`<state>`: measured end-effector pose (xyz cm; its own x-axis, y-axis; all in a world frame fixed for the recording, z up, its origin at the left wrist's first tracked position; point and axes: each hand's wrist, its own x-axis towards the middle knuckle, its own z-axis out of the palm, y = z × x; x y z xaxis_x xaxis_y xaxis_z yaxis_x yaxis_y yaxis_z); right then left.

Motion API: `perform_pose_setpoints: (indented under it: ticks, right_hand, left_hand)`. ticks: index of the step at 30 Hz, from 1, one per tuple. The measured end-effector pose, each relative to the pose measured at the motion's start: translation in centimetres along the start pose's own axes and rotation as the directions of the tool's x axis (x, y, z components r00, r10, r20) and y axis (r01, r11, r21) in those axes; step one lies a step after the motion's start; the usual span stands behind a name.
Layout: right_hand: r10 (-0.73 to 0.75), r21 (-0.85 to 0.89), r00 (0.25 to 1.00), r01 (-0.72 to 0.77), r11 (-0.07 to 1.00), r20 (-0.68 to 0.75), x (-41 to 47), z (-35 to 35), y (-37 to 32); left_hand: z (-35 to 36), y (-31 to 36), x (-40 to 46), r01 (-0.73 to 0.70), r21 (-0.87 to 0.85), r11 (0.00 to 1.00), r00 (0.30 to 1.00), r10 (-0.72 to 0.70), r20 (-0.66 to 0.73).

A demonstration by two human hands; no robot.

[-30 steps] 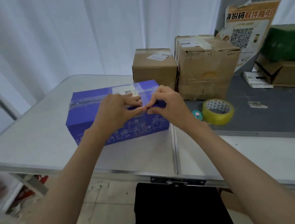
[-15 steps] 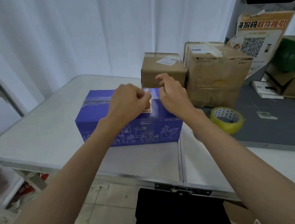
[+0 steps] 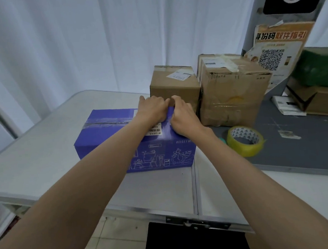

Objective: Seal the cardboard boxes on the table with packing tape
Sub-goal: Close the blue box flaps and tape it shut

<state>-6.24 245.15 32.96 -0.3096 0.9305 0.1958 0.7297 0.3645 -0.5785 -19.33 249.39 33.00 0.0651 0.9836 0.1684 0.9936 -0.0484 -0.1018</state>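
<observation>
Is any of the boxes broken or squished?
Yes. The big brown box, behind the yellow tape roll, looks battered: its front is dented and creased, its top edge is torn, and old tape is peeling. The blue box looks neat.

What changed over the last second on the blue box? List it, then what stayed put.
Both hands, left hand and right hand, slid from the near top edge of the blue printed cardboard box across to its far edge, pressing there. The yellow roll of packing tape and two brown cardboard boxes stayed put.
</observation>
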Motion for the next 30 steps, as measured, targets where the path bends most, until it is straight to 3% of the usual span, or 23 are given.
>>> perform_pose_setpoints:
  ticks: [3, 8, 13, 17, 19, 25, 30]
  right_hand:
    - [0.001, -0.009, 1.000, -0.001, 1.000, 0.001, 0.4, 0.1, 0.4]
    - [0.000, -0.010, 1.000, 0.000, 1.000, 0.004, 0.6, 0.3, 0.5]
    - [0.004, -0.073, 1.000, -0.003, 0.997, 0.009, 0.8, 0.3, 0.5]
    - [0.021, -0.081, 1.000, -0.020, 0.997, 0.010, 0.6, 0.3, 0.1]
    - [0.032, -0.078, 0.999, -0.031, 0.996, 0.005, 0.6, 0.2, 0.1]
    - [0.043, -0.100, 0.999, -0.042, 0.994, 0.006, 0.5, 0.3, -0.2]
    - [0.044, -0.102, 0.999, -0.044, 0.994, -0.002, 0.6, 0.3, 0.0]
  left_hand:
    - [0.5, -0.6, 1.5, 0.019, -0.065, 0.998, 1.000, -0.020, -0.020]
    - [1.1, -1.3, 3.3, 0.166, -0.302, 0.939, 0.985, -0.174, 0.003]
    - [0.6, -0.7, 2.7, 0.119, -0.261, 0.958, 0.984, -0.149, -0.097]
    - [0.3, -1.7, 0.5, -0.011, -0.133, 0.991, 0.998, 0.004, -0.058]
    - [0.3, -3.4, -0.8, -0.009, -0.125, 0.992, 0.997, -0.001, -0.082]
    - [0.7, -10.9, -4.9, 0.219, -0.141, 0.965, 0.966, -0.235, -0.106]
    - [0.7, -16.7, -7.1, 0.459, -0.212, 0.863, 0.886, -0.464, 0.028]
